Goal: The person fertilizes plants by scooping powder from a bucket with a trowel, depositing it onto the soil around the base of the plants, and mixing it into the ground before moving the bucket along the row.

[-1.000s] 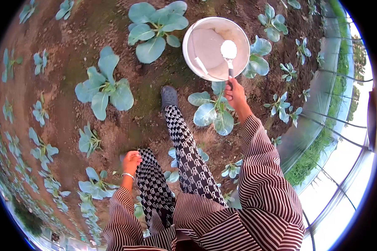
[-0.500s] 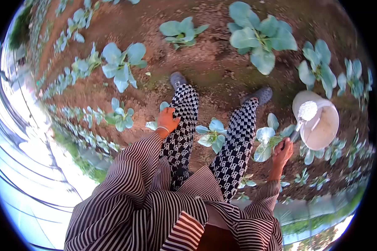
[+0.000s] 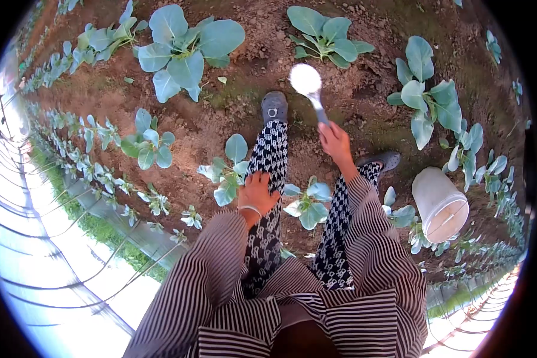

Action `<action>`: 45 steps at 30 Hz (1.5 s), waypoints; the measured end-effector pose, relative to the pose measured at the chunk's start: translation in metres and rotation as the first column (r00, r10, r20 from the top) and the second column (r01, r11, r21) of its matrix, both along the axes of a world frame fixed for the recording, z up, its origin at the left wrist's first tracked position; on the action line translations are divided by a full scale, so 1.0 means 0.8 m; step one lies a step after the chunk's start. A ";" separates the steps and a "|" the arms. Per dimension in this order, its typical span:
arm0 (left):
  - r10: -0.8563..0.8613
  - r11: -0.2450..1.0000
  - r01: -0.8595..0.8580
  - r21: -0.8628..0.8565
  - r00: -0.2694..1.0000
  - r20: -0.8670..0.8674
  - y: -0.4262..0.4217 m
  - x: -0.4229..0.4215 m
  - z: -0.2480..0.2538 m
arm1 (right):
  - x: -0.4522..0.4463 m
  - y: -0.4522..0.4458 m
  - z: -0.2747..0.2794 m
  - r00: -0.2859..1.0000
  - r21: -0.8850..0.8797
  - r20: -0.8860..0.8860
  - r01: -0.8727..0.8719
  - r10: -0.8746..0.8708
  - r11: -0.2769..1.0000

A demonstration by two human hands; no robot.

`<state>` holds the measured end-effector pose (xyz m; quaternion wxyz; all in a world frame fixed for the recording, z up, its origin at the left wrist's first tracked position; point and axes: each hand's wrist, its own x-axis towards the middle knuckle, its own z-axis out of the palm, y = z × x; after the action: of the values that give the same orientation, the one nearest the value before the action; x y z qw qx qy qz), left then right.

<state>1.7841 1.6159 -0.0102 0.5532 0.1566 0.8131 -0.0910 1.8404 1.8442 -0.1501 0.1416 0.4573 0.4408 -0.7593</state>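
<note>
My right hand (image 3: 336, 143) is closed round the dark handle of a spoon (image 3: 320, 110), stretched out over the soil. A heap of white granules (image 3: 305, 79) fills the spoon's bowl, just below a leafy plant (image 3: 329, 42) with broad blue-green leaves. On my left knee, over the black-and-white patterned trousers (image 3: 265, 238), lies my left hand (image 3: 258, 194) with its fingers spread, holding nothing. A small leafy plant (image 3: 225, 173) grows beside that hand.
A white bucket (image 3: 432, 191) stands among the plants at the right. Larger leafy plants (image 3: 188, 51) grow ahead, and rows of smaller ones run off to both sides. My grey shoes (image 3: 274, 107) are on brown soil (image 3: 215, 134).
My right hand has carried the loaded spoon from beside the bucket, leftward and forward over the soil. My left hand remains at my left knee. The whole view has shifted.
</note>
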 end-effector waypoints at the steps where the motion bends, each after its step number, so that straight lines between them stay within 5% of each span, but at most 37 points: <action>1: -0.022 0.999 0.023 0.026 0.999 -0.029 -0.007 0.001 -0.002 | -0.036 -0.014 -0.021 1.000 -0.040 -0.002 0.009 -0.009 0.999; 4: 0.020 0.997 -0.017 0.073 0.999 -0.046 -0.024 -0.009 -0.005 | -0.131 -0.057 -0.081 0.999 -0.107 0.046 0.004 0.000 0.994; 9: 0.100 0.993 -0.100 0.070 0.995 -0.001 -0.039 -0.029 -0.007 | -0.208 -0.097 -0.153 0.958 0.089 0.219 -0.210 0.187 0.974; 22: 0.117 0.984 -0.113 0.140 0.993 -0.023 -0.056 -0.027 -0.016 | -0.192 -0.118 -0.188 0.939 0.045 0.265 -0.239 0.219 0.970; 29: 0.078 0.992 -0.077 0.097 0.997 -0.007 -0.046 -0.022 -0.014 | -0.195 -0.117 -0.178 0.944 0.058 0.264 -0.221 0.198 0.974; 36: 0.024 0.993 -0.016 0.116 0.998 -0.064 -0.037 -0.009 -0.017 | -0.180 -0.097 -0.157 0.969 0.178 0.053 -0.246 0.240 0.953; 45: -0.039 0.994 0.049 0.096 0.994 -0.102 -0.020 0.006 -0.022 | -0.047 -0.031 -0.054 0.997 -0.009 0.071 -0.006 0.007 1.000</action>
<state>1.7891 1.5998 -0.0278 0.5012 0.1968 0.8397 -0.0710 1.8028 1.8190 -0.1935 0.1615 0.4819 0.4337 -0.7440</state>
